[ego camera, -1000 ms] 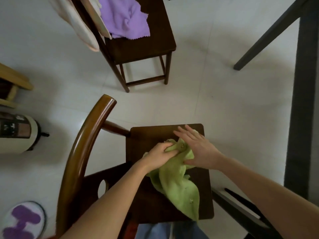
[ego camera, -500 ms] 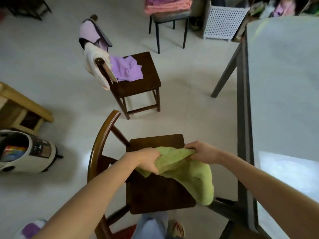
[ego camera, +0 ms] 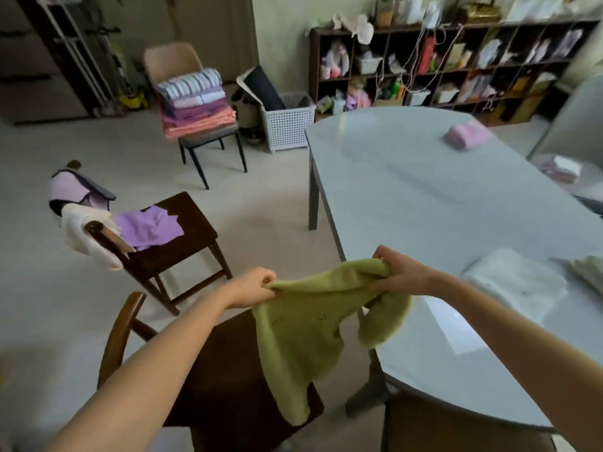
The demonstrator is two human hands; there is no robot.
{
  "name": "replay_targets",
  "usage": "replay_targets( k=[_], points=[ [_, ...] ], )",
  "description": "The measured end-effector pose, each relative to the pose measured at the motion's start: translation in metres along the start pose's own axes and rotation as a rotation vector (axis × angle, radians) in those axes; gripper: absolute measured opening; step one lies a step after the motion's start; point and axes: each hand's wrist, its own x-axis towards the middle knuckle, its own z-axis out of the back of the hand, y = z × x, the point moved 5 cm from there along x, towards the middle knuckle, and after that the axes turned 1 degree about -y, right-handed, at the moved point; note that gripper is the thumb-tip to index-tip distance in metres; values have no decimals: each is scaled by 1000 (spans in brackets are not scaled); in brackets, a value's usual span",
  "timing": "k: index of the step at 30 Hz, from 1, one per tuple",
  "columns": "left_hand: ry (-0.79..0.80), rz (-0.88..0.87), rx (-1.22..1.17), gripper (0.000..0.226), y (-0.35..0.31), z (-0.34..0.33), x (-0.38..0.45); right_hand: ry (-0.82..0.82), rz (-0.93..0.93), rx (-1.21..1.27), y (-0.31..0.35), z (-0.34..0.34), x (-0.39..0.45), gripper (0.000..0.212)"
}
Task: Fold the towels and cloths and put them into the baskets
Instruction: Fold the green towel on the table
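Observation:
A green towel (ego camera: pixel 306 334) hangs in the air between my hands, above a dark wooden chair (ego camera: pixel 228 380). My left hand (ego camera: pixel 253 287) pinches its left top edge. My right hand (ego camera: pixel 396 272) grips a bunched top corner at the edge of the grey table (ego camera: pixel 424 197). A white perforated basket (ego camera: pixel 287 125) stands on the floor at the back. On the table lie a folded white towel (ego camera: pixel 515 282) at the right and a folded pink cloth (ego camera: pixel 466 135) farther away.
A second wooden chair (ego camera: pixel 176 243) holds a purple cloth (ego camera: pixel 148 226), with a cream cloth (ego camera: pixel 85 236) over its back. A far chair carries a stack of folded towels (ego camera: pixel 195 102). Cluttered shelves (ego camera: pixel 456 57) line the back wall. Open floor lies between the chairs.
Both hands lifted the green towel off the chair seat and spread it apart, moving it up and right toward the table. The view tilted up to show the room.

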Motion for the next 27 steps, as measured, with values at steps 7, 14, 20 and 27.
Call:
replay_targets(
  k=[7, 14, 20, 27],
  points=[
    [94, -132, -771, 25, -100, 44, 12, -415, -89, 265, -22, 58, -38, 8],
    [-339, -31, -1238, 25, -61, 74, -18, -405, 43, 535, 48, 35, -14, 14],
    [-760, 98, -1744, 26, 40, 102, -111, -65, 239, 716, 183, -60, 23, 22],
    [-1130, 29, -1831, 15, 139, 141, -246, 282, 351, 834, 324, -153, 24, 31]
  ],
)
